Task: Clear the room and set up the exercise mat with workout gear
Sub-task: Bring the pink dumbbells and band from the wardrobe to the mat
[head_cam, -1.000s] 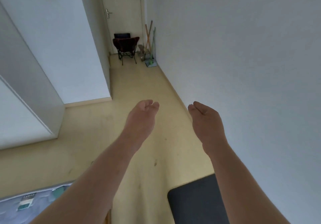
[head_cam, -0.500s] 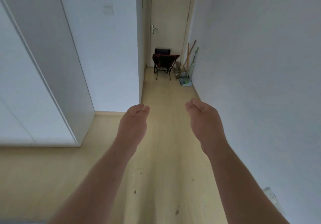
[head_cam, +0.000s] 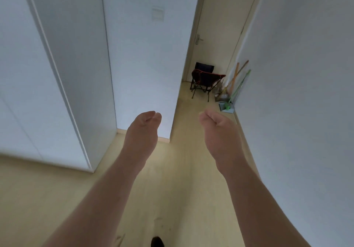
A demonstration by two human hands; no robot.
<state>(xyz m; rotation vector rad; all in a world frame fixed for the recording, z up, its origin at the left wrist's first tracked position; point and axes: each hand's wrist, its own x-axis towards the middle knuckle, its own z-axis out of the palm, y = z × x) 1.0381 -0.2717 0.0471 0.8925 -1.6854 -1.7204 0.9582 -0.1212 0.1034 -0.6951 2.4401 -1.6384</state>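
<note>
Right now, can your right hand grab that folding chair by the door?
Probably not yet. The right hand holds nothing, but the folding chair stands far down the hallway, by the door, well beyond the arm. The floor between looks free, so walking closer should do it.

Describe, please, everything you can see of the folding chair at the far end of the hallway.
The folding chair is a small camp-style seat: dark fabric with red-orange edging on thin black crossed legs. It stands upright and unfolded on the pale floor at the hallway's far end, before the closed door. A dark panel shows just behind it; whether it belongs cannot be told. Brooms lean on the wall beside it.
</note>
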